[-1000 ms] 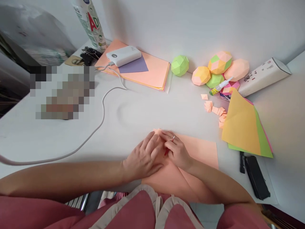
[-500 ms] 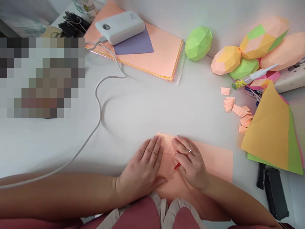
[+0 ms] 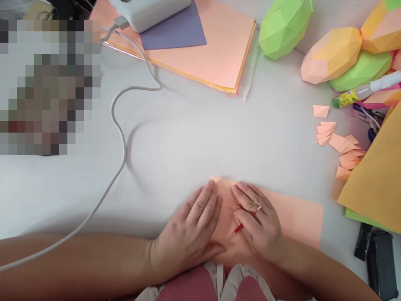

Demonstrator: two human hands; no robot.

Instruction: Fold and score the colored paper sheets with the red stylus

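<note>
A sheet of peach paper lies on the desk close to my body, with fold creases near its upper left part. My left hand rests flat on its left side, fingers stretched toward the top edge. Opposite it, my right hand presses its fingertips on the paper near that same edge. A thin red stick, which may be a pen, is tucked between the thumb and fingers of my right hand. Most of its length is hidden. The paper between the two hands shows a slightly raised or creased area.
Small cut peach pieces lie at the right. Behind them are a glue pen and faceted paper shapes. Yellow paper and a black stapler-like object sit far right. A white cable runs from a power bank on stacked paper.
The camera view has moved closer, so things at the back and right sit farther out. Both hands keep nearly the same place on the paper, and the red stick stays in my right hand.
</note>
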